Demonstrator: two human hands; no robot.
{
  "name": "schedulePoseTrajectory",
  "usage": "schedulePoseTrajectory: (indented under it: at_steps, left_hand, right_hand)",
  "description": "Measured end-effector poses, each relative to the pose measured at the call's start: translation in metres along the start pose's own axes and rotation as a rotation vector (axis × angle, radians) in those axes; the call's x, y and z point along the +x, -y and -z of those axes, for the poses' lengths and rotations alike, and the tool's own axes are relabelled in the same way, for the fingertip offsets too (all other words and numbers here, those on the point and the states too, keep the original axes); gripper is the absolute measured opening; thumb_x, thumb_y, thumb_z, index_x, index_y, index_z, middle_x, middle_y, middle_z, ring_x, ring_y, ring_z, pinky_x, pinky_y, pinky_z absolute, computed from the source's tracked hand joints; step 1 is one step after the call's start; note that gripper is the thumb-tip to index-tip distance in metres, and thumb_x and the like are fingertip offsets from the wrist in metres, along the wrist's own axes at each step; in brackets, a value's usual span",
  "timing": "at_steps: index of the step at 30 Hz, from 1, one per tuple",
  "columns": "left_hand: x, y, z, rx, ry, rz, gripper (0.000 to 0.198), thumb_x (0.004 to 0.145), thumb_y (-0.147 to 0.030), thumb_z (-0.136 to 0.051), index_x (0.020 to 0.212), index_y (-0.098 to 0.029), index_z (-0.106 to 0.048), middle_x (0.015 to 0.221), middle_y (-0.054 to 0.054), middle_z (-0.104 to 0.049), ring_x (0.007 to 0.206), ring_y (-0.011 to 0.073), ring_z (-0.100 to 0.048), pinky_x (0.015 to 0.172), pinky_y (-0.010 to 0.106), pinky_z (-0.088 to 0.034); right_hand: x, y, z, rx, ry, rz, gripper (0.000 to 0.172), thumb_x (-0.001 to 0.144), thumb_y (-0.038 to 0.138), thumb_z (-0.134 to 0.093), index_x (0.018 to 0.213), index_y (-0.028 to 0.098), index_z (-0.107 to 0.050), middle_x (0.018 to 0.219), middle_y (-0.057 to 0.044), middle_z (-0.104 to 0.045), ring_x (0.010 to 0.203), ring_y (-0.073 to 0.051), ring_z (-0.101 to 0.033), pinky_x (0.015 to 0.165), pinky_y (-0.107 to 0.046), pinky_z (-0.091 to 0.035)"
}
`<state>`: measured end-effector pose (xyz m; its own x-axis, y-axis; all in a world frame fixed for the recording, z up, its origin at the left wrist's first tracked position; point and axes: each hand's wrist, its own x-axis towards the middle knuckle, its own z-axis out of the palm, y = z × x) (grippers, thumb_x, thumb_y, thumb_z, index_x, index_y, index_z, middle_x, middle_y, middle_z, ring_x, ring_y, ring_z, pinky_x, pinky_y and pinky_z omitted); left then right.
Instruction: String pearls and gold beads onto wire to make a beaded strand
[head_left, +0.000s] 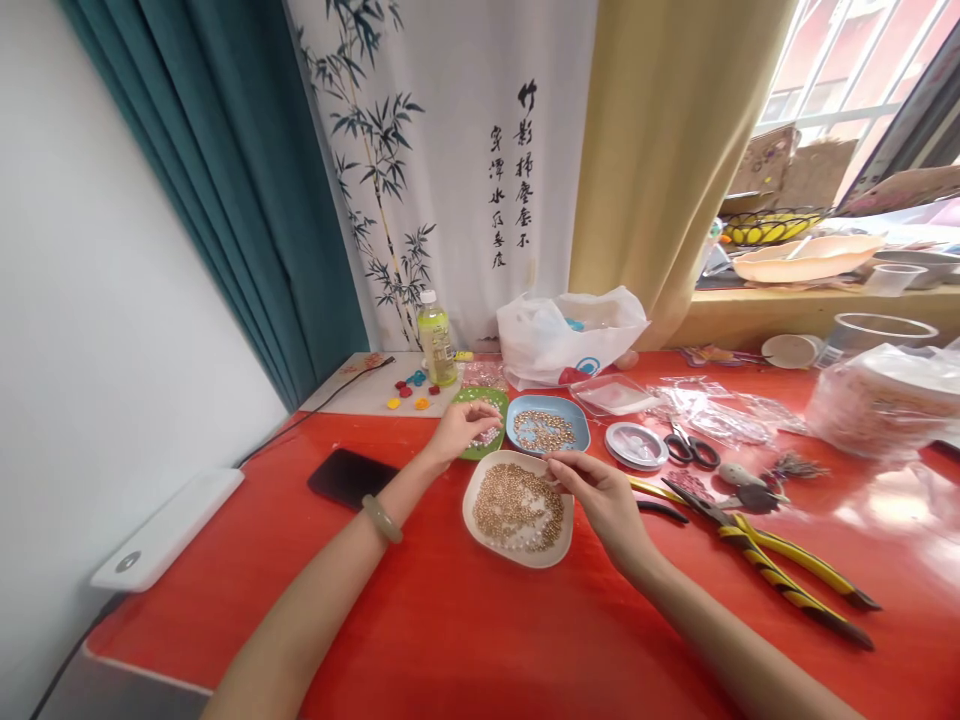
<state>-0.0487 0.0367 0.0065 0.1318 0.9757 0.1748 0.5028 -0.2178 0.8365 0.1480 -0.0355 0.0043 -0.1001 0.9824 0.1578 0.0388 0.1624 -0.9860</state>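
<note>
Mid-frame, left hand [461,428] pinches beads over green dish [471,450], right hand [596,495] pinches sth tiny above full cream dish [517,510] w/ most beads left.

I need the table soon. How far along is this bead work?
Set out: white dish full of gold beads, blue dish, pliers. In hand: left hand over the green dish, right hand pinched at the white dish's rim. No finished piece shows.
</note>
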Motion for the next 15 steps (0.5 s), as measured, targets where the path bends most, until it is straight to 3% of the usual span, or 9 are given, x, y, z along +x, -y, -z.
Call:
schedulePoseTrajectory:
  at_steps: [1,4,6,15]
  left_hand:
    - [-0.003,-0.006,-0.006,-0.087,0.031,-0.003,0.022,0.075,-0.029,-0.053,0.088,-0.013,-0.061,0.083,0.006,-0.065,0.068,0.0116,-0.058,0.062,0.023,-0.045]
    - [-0.014,-0.018,-0.022,-0.727,0.172,0.133,0.023,0.065,-0.023,-0.067,0.083,-0.011,-0.061,0.077,0.005,-0.064,0.061,0.0082,-0.057,0.061,0.021,-0.046]
    - [-0.020,-0.021,-0.030,-0.918,0.205,0.202,0.024,0.060,-0.019,-0.071,0.080,-0.011,-0.061,0.073,0.003,-0.063,0.061,0.0067,-0.057,0.063,0.019,-0.046]
    - [-0.024,-0.018,-0.037,-1.056,0.209,0.260,0.019,0.060,-0.014,-0.071,0.077,-0.010,-0.062,0.071,0.003,-0.065,0.062,0.0071,-0.059,0.062,0.016,-0.047]
  right_hand:
    - [0.000,0.001,-0.001,0.004,0.003,0.002,0.024,0.070,0.038,-0.059,0.080,0.017,-0.064,0.069,-0.003,-0.061,0.065,-0.015,-0.054,0.064,-0.028,-0.046]
    - [-0.002,0.002,-0.002,0.006,0.023,0.018,0.023,0.070,0.036,-0.059,0.084,0.018,-0.062,0.072,-0.003,-0.062,0.064,-0.014,-0.054,0.061,-0.027,-0.044]
    - [-0.003,0.001,-0.003,-0.004,0.035,0.030,0.021,0.071,0.034,-0.058,0.081,0.017,-0.061,0.071,-0.002,-0.060,0.062,-0.013,-0.053,0.060,-0.026,-0.043]
    - [-0.004,-0.003,-0.003,-0.034,0.025,-0.005,0.019,0.075,0.032,-0.051,0.065,0.017,-0.054,0.057,0.001,-0.053,0.055,-0.012,-0.048,0.054,-0.024,-0.039]
